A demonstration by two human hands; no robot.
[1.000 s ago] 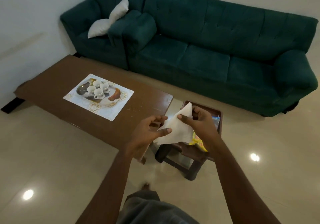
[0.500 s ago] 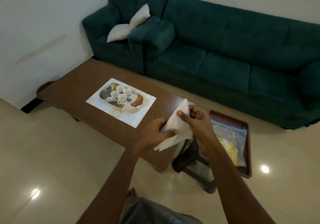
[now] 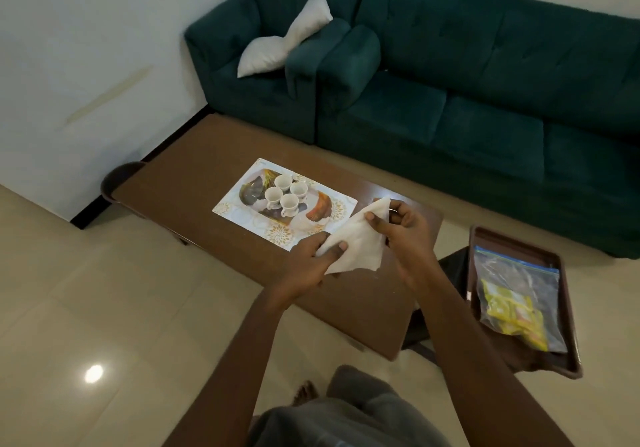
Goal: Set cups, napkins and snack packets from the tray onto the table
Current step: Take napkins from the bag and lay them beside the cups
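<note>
Napkin: a white napkin (image 3: pixel 353 242) is held in the air over the near right part of the table, stretched between both hands, one corner up at the right and a loose edge hanging below.
Left hand: the left hand (image 3: pixel 311 266) is closed on the napkin's lower left corner, thumb on top.
Right hand: the right hand (image 3: pixel 403 230) is pinched on the upper right corner, thumb across the front of the paper.
Cups: four white cups (image 3: pixel 285 193) stand close together on a printed placemat (image 3: pixel 322 219) in the middle of the table, already off the tray.
Table: the brown table (image 3: pixel 194 173) is bare around the placemat, with free wood just under the napkin.
Tray: the brown tray (image 3: pixel 568 294) sits to the right, beside the table's end, lower than the tabletop.
Snack packets: a clear zip bag (image 3: pixel 519 294) with yellow snack packets (image 3: pixel 509 311) inside lies in the tray, not yet moved.
Step in hand: the napkin stage, by my reading; cups done, snacks left.
Next move: lower the napkin flat onto bare wood near the placemat, clear of the cups, and let go with both hands so it does not crumple.
</note>
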